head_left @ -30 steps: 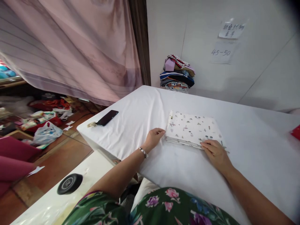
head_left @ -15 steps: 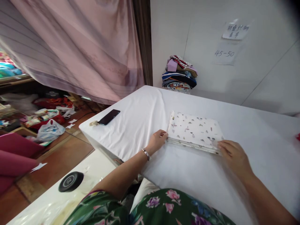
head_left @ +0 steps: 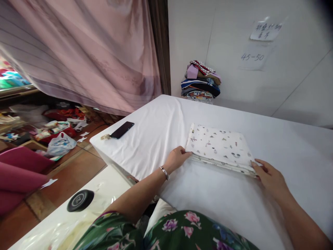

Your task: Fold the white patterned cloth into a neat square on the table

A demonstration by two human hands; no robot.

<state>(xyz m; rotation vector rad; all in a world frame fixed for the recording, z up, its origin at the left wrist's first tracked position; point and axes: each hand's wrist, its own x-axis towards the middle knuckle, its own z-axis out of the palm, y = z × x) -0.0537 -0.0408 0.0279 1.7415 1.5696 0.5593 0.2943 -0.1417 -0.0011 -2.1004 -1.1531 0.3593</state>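
Note:
A folded white cloth (head_left: 218, 144) with small printed figures lies flat on the white-covered table (head_left: 156, 139), its layers showing along the near edge. My left hand (head_left: 177, 159), with a silver bracelet at the wrist, pinches the cloth's near left corner. At the near right corner, my right hand (head_left: 270, 177) grips the layers between thumb and fingers. Both hands are closed on the cloth, and its underside is hidden.
A black phone (head_left: 122, 130) lies near the table's left edge. On a lower white surface sits a round black object (head_left: 80, 200). A stack of folded fabrics (head_left: 200, 83) stands beyond the far edge, against the wall. A pink curtain (head_left: 104, 52) hangs at the left.
My right hand has shifted slightly right and nearer, with the cloth's near right corner drawn out the same way. My left hand still holds the left corner, its fingers a little further along the edge.

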